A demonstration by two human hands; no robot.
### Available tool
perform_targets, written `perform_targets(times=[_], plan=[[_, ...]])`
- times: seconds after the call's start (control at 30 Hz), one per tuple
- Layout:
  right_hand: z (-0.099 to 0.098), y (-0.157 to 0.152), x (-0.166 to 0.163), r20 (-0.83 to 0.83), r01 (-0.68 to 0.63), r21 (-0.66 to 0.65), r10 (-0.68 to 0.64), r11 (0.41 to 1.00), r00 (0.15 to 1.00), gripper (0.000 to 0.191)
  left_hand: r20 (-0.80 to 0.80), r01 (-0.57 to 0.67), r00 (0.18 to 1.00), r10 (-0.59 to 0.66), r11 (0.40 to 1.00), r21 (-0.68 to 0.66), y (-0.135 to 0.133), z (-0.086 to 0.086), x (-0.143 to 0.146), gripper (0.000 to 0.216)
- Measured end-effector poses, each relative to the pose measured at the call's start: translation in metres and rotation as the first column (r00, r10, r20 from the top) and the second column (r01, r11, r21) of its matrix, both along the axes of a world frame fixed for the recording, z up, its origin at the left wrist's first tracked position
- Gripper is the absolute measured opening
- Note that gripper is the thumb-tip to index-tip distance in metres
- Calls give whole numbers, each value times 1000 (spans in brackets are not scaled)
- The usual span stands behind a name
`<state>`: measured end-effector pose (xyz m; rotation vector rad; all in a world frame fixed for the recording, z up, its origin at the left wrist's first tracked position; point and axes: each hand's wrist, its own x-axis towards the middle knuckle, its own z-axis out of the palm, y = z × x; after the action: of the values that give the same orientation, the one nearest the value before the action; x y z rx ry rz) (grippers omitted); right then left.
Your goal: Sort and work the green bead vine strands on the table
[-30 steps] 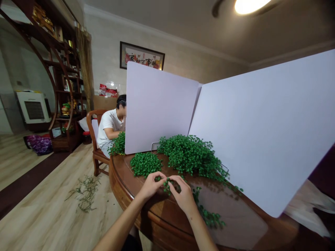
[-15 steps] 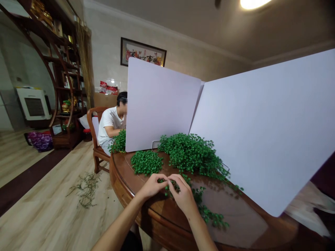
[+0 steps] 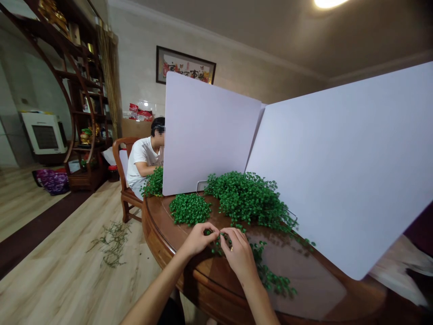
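Both hands meet over the near part of the round table, fingers pinched. My left hand (image 3: 199, 239) is closed, thumb and forefinger together, at a green leafy sprig (image 3: 216, 248). My right hand (image 3: 239, 253) is closed on the same sprig, its fingertips almost touching the left ones. The stem between the fingers is too small to make out. Just beyond the left hand lies a low pile of small loose green leaves (image 3: 190, 209). A larger heap of leafy stems (image 3: 246, 196) sits behind the hands. More sprigs (image 3: 275, 282) lie to the right of my right forearm.
White upright panels (image 3: 213, 135) stand on the wooden table (image 3: 162, 239), held by wire stands. A person in a white shirt (image 3: 142, 153) sits behind the left panel beside more greenery (image 3: 154, 182). Bare stems (image 3: 111, 243) lie on the floor at left, near a wooden chair (image 3: 126, 198).
My fingertips have drawn very slightly apart, the right hand shifting a little to the right. Both hands keep their pinch, and the leaf piles look the same.
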<state>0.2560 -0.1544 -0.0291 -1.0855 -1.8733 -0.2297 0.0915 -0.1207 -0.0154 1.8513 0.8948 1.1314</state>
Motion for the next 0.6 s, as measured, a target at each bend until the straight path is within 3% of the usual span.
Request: perform_targets(times=[0.6], plan=[[1,-6,-9,27,126,111,-130,986,991,14,4,58,998,-58,998,36,8,0,-1,25]])
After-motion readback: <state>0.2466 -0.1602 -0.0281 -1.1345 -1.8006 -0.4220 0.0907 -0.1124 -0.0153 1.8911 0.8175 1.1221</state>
